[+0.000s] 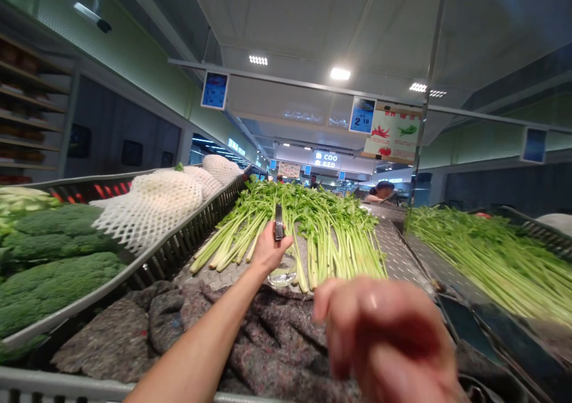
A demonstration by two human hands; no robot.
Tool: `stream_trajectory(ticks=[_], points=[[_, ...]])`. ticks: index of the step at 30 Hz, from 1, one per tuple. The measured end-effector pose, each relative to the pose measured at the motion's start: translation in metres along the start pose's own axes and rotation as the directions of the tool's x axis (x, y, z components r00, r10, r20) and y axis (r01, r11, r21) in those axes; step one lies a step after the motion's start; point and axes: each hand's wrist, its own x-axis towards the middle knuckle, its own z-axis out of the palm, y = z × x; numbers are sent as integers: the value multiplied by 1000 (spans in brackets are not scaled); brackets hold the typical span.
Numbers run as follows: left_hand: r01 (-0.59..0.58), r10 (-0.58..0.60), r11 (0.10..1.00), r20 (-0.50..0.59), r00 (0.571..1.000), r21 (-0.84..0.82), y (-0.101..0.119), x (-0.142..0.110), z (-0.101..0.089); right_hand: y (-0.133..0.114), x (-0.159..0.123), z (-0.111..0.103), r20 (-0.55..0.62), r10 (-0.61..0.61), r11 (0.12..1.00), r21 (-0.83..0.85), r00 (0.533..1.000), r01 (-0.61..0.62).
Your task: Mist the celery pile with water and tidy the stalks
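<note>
My left hand (267, 251) reaches over the middle of the display, closed around a narrow, dark, upright object (279, 223) whose kind I cannot make out. Around it lie celery stalks (328, 239), leaves toward the back and pale cut ends toward me. Just below that hand, a clear shiny piece of plastic (282, 276) rests on the metal tray. Close to the camera, my right hand (388, 331) is blurred, with its fingers curled in. Whatever it may hold is hidden.
A crumpled grey-brown cloth (295, 343) covers the front edge of the patterned metal tray (393, 242). To the left, a black crate wall (179, 242) separates broccoli (58, 278) and white foam-netted produce (156, 197). A mirror (487, 260) borders the right side. Another person (381, 192) is farther back.
</note>
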Motion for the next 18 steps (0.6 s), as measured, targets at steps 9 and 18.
stream_trajectory(ticks=[9, 18], points=[[0, 2, 1000, 118, 993, -22, 15, -5, 2, 124, 97, -48, -539, 256, 912, -140, 802, -385], [-2, 21, 984, 106, 994, -178, 9, -3, 5, 151, 74, -44, -320, 290, 737, -527, 902, -423]])
